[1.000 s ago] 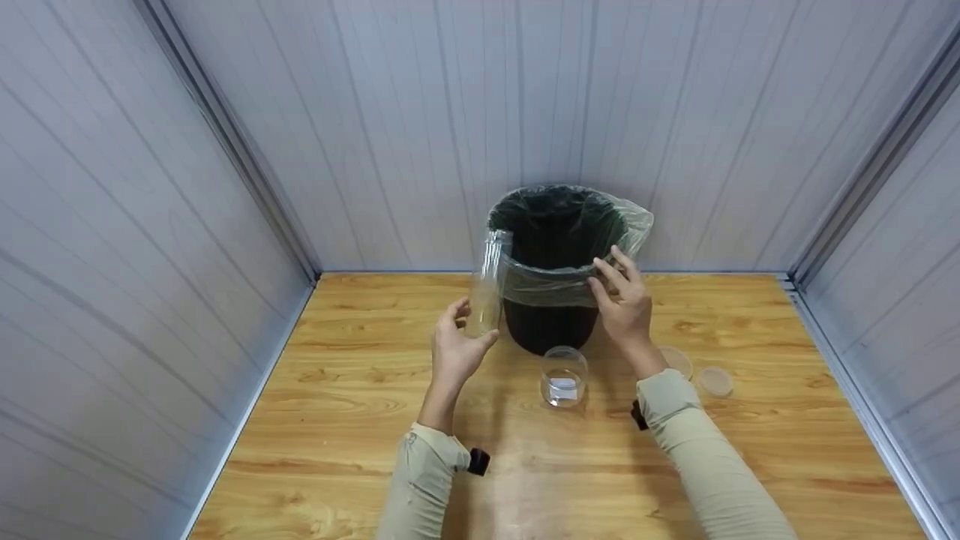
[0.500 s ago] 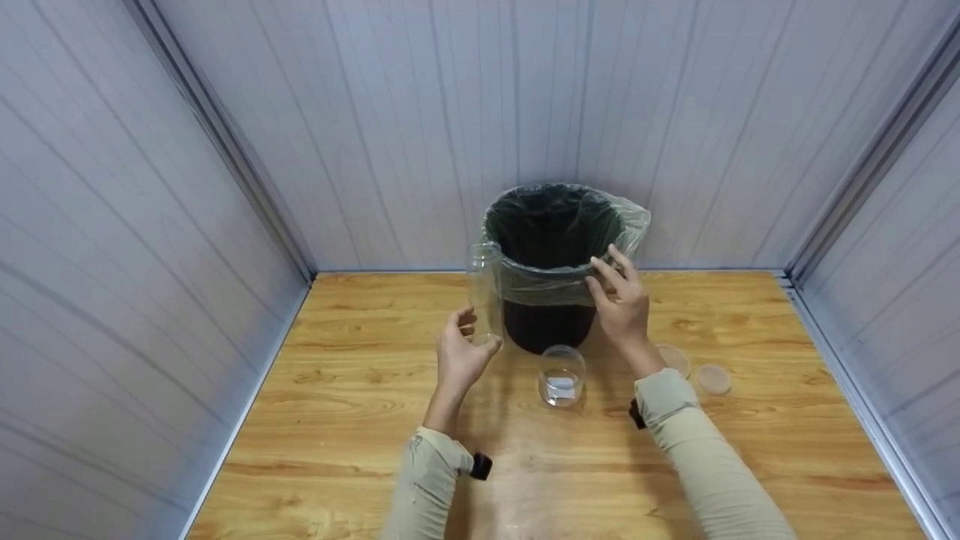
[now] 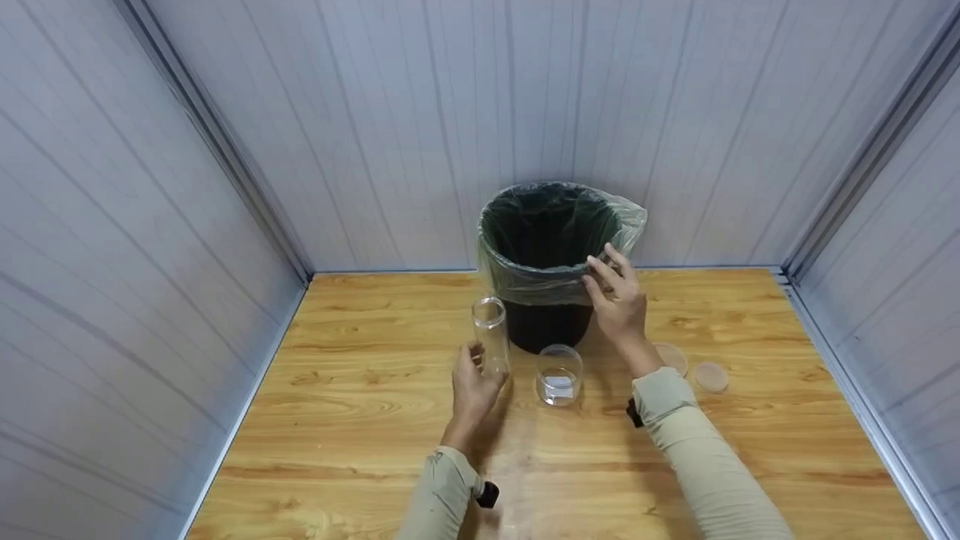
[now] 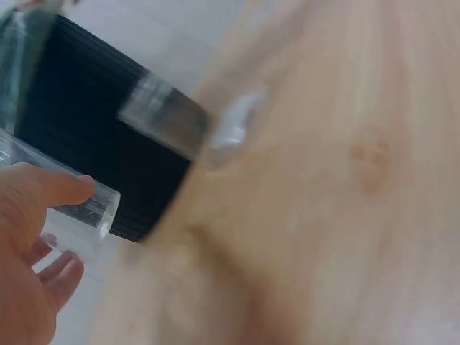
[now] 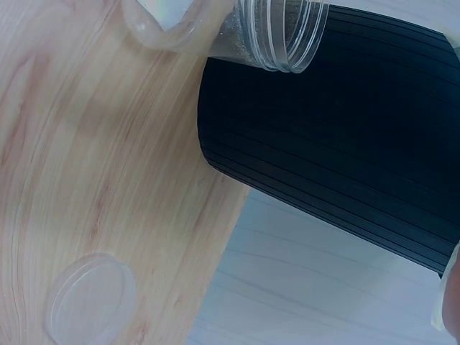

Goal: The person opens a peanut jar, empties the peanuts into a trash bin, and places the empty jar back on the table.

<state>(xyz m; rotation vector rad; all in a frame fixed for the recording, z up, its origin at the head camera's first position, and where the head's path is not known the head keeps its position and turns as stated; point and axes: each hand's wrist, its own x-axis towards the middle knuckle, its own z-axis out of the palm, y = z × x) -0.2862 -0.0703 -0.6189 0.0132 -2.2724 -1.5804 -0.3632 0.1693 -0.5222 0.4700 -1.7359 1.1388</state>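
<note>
In the head view, my left hand [image 3: 476, 386] grips a tall clear cylindrical jar [image 3: 491, 330] near its lower end. The jar's open mouth faces up and away. The left wrist view shows the thumb along this jar [image 4: 100, 208]. My right hand [image 3: 621, 304] rests with loosely spread fingers at the front right rim of a black trash bin [image 3: 547, 328], touching its pale translucent liner [image 3: 536, 289]. A shorter clear round jar [image 3: 560, 379], with a white label, stands before the bin. In the right wrist view the right hand [image 5: 453, 298] barely shows at the edge.
Two round translucent lids, a larger lid [image 3: 671, 358] and a smaller lid [image 3: 711, 377], lie right of the bin, near the right forearm. The wooden tabletop [image 3: 360, 390] meets a pale panelled wall [image 3: 390, 150] behind the bin, with side walls left and right.
My left hand has drawn the tall jar down and back toward me, away from the bin's opening, and tilted its mouth toward the head camera. The right hand stays at the rim.
</note>
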